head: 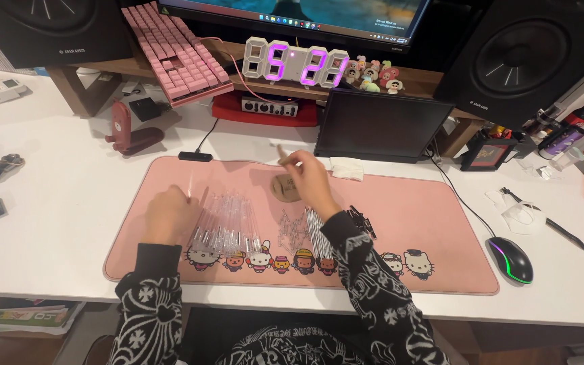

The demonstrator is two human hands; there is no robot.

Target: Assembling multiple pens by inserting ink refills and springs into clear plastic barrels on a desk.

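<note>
Bright, even indoor light; soft shadows, hands slightly motion-blurred, edges bowed.

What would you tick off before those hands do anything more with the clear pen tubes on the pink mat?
1. Left hand has hold of a clear tube: ok, one thin tube sticks up from it, though blurred.
2. Right hand has a small part pinched: cannot tell what it is, too blurred.
3. Row of clear tubes lying together on the pink mat: ok, side by side by the left hand.
4. Springs and thin refills within reach: ok, just below the right hand.
5. Black parts on the mat: ok, beside the right forearm.
6. Mouse out of the way: ok, off the mat to the right.
</note>
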